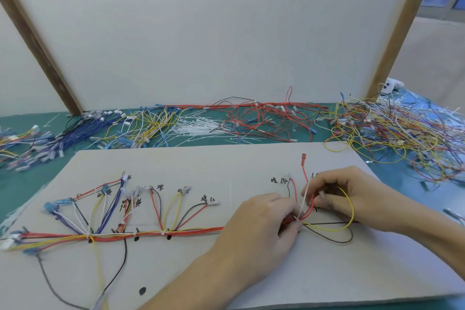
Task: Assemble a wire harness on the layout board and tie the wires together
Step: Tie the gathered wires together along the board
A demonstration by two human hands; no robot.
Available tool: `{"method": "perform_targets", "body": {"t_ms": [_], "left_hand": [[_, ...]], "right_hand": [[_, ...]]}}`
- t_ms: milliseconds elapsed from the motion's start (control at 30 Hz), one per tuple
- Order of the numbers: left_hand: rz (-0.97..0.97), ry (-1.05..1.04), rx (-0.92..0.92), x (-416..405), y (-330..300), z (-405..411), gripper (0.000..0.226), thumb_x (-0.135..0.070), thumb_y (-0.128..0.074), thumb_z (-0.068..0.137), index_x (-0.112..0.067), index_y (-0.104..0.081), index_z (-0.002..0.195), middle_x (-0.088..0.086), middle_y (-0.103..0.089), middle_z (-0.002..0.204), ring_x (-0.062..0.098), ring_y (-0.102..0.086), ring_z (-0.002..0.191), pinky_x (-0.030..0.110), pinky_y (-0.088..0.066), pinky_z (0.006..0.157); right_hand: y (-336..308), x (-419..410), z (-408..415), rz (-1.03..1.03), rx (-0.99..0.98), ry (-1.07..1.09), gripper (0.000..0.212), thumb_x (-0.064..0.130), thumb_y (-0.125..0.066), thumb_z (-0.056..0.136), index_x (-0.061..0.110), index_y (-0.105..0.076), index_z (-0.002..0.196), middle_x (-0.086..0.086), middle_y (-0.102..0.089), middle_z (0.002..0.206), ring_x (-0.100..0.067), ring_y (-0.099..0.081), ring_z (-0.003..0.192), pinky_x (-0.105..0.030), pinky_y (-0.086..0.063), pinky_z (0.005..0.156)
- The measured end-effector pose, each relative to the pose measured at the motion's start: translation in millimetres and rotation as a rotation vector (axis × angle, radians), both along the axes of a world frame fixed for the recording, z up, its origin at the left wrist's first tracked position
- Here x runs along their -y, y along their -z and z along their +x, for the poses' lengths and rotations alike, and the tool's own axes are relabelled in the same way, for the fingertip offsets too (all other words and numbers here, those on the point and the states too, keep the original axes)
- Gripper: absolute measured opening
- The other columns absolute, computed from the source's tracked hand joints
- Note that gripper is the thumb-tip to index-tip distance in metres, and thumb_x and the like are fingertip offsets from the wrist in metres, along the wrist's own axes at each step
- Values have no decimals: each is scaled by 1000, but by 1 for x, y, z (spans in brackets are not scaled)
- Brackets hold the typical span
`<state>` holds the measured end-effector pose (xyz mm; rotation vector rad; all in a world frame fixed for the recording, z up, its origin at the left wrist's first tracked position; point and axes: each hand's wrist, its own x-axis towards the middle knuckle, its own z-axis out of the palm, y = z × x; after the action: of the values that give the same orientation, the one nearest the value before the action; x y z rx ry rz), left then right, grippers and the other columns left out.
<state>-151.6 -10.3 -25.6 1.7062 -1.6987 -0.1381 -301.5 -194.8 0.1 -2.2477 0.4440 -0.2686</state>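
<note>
Matte grey layout board [226,163]: both hands' fingers [289,211] pinch a thin white cable tie [303,202] round glossy wires [176,231].

My left hand [261,224] covers the wire bundle [151,233] where the white cable tie [304,200] wraps it, so I can't see the tie's head. The handwritten labels [279,180] are too blurred to read. The black wire [50,287] runs off the bottom edge.

Two bare forearms, sleeveless, no gloves, no rings
</note>
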Motion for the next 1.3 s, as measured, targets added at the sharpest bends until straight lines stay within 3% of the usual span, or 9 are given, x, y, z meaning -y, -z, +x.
{"method": "perform_targets", "body": {"t_ms": [100,300,433,533,733,833,933,1133,1300], "left_hand": [[-3,2,-17,0,1,1,10,-27,-64,96,-23,-71,103,-5,-67,91,13,-59,87,36,-49,84],[-27,4,-6,0,2,2,7,-27,-65,95,-24,-70,98,-7,-65,87,10,-57,82,34,-49,79],[-68,-25,-95,0,2,4,4,-23,-66,95,-25,-68,97,-14,-64,87,4,-57,82,25,-49,77],[-37,-13,-65,0,3,2,5,-24,-65,94,-24,-68,99,-10,-66,88,8,-59,83,33,-50,79],[-51,-67,-87,-3,-2,1,7,-25,-68,93,-27,-69,100,-11,-67,88,4,-58,81,29,-51,78],[32,-105,-89,-7,-14,5,25,-36,-72,91,-31,-67,115,-15,-74,93,3,-63,88,32,-53,85],[199,-142,-100,-21,-34,27,44,-45,-79,86,-39,-63,126,-22,-73,100,-3,-62,94,21,-49,88],[4,-219,-152,-62,-75,71,41,-1,-74,85,-34,-73,110,-26,-73,100,-3,-66,103,6,-45,87],[174,-265,-51,-81,-56,82,18,-22,-74,89,-37,-71,99,-24,-70,89,4,-62,91,11,-42,72]], "right_hand": [[1,-4,5,11,22,65,46,-7,-71,89,38,-78,83,-7,-78,86,-23,-72,80,-42,-57,80],[11,-13,4,113,204,188,46,-13,-72,86,31,-81,76,-7,-77,78,-14,-70,72,-31,-58,74],[13,-17,5,209,369,242,48,-19,-57,92,20,-80,77,-9,-70,68,-13,-62,63,-22,-54,64],[13,-19,4,198,280,189,43,-11,-61,94,25,-79,80,-10,-71,71,-12,-64,65,-20,-54,66],[0,-13,2,444,224,191,21,1,-68,94,18,-80,93,-15,-77,90,-21,-72,77,-27,-60,73],[-9,-12,3,428,236,171,23,-3,-66,94,15,-80,94,-17,-76,89,-25,-75,78,-28,-61,73],[-16,-11,3,470,273,180,19,-3,-66,93,10,-80,94,-19,-74,88,-34,-76,82,-34,-63,74],[-25,-8,5,607,182,164,16,4,-74,79,6,-80,93,-21,-74,93,-37,-76,85,-34,-64,75],[-37,-4,7,579,98,118,20,2,-77,72,5,-81,91,-22,-75,90,-34,-77,81,-30,-63,72]]}}
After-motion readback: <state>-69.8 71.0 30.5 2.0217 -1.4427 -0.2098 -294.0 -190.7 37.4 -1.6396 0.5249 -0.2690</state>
